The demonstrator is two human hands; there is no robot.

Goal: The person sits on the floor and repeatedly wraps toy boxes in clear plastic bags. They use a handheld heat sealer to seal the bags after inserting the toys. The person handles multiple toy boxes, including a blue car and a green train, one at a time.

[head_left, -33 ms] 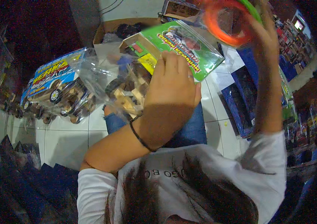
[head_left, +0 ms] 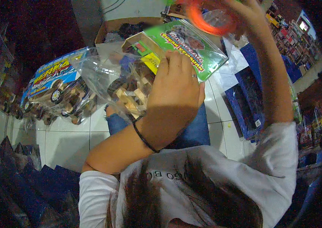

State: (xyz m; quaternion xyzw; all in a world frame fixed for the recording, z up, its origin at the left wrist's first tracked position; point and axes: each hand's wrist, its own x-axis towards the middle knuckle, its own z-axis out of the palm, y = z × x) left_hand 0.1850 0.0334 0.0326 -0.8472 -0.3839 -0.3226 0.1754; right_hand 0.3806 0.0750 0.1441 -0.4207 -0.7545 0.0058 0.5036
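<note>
A toy truck with a green printed cargo box (head_left: 212, 57) and a pale wooden chassis (head_left: 130, 100) lies over my lap, partly in a clear plastic bag (head_left: 96, 76). My left hand (head_left: 176, 79) grips the cargo box near its yellow edge, with fingers together and the tips bent out of sight. At the upper right, my raised right hand (head_left: 250, 15) holds a bright orange ring-shaped thing (head_left: 208, 26). That ring and the fingers are smeared by motion, and a bit of green shows beside it at the top edge.
To the left, a blue toy truck (head_left: 56, 74) with black wheels sits bagged in clear plastic on the white tiled floor (head_left: 70, 144). An open cardboard box (head_left: 100, 32) stands beyond. Dark blue wrapped pieces (head_left: 246, 102) lie at the right. Crowded shelves (head_left: 286, 34) line the far right.
My right hand has swept left and slightly up with the orange ring. My left hand and the green toy truck have barely moved.
</note>
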